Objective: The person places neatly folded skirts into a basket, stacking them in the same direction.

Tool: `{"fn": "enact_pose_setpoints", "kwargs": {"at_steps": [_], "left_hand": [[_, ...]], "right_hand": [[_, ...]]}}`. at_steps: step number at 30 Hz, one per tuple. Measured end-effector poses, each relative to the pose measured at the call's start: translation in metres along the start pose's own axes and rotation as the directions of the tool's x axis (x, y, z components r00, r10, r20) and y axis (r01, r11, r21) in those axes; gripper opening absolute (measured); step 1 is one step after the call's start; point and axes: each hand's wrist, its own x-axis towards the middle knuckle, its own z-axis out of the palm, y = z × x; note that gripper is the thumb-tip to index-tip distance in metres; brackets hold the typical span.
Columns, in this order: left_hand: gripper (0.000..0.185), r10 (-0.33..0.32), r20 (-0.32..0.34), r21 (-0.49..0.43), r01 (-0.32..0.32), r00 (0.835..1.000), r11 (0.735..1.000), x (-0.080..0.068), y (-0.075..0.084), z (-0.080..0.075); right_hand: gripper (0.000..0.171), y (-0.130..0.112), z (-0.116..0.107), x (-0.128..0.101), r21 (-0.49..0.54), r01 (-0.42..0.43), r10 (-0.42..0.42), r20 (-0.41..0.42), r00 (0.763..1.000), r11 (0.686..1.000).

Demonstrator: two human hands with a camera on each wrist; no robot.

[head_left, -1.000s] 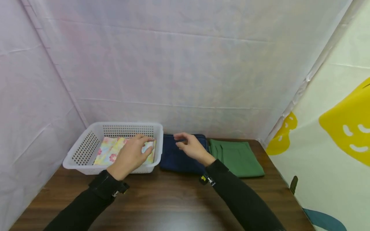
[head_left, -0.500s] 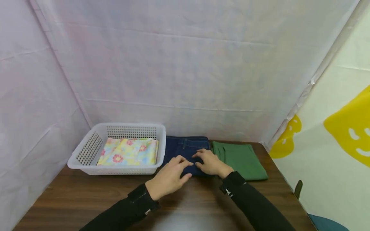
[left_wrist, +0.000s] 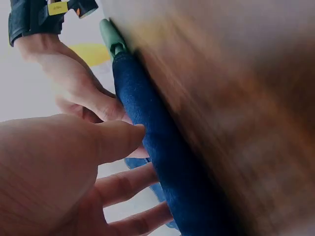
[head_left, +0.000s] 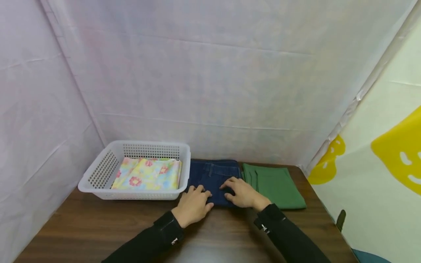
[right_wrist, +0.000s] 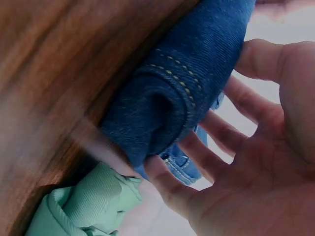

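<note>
Both hands on the folded jeans at the near edge of the garment row.

I note the folded blue jeans [head_left: 214, 180] lying flat on the wooden table [head_left: 131, 226], just beside the white basket [head_left: 98, 175] holding a floral cloth [head_left: 148, 178], with a folded green garment [head_left: 276, 184] on their other side. My left hand [head_left: 193, 204] and right hand [head_left: 242, 193] lie over the near fold, fingers straight and spread across the top, thumbs against the edge; nothing pinched. I judge this placement steadies the stack.
</note>
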Motion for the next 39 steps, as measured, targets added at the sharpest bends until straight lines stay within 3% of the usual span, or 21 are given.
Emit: {"fn": "enact_pose_setpoints", "kwargs": {"at_steps": [8,15,19,33,39], "left_hand": [[0.02,0.041,-0.038,0.008,-0.041,0.998,0.999,-0.023,0.003,0.004],[0.008,0.091,-0.021,-0.012,-0.091,0.996,0.996,-0.033,0.006,-0.007],[0.004,0.126,-0.022,-0.033,-0.127,0.992,0.991,-0.042,0.005,-0.013],[0.007,0.218,0.055,-0.115,-0.21,0.974,0.971,-0.069,0.004,-0.013],[0.007,0.196,0.074,-0.172,-0.181,0.978,0.968,-0.07,0.004,-0.014]], "right_hand": [[0.029,-0.005,0.009,-0.022,0.001,0.055,-0.055,0.002,0.998,0.998],[0.059,-0.015,0.006,-0.033,0.018,0.007,-0.007,-0.009,1.0,1.0],[0.066,-0.023,0.003,-0.041,0.034,-0.002,0.001,0.027,1.0,0.999],[0.059,-0.038,-0.005,-0.067,0.164,0.02,-0.048,0.169,0.984,0.986],[0.058,-0.038,-0.007,-0.067,0.227,0.028,-0.072,0.19,0.979,0.974]]}}
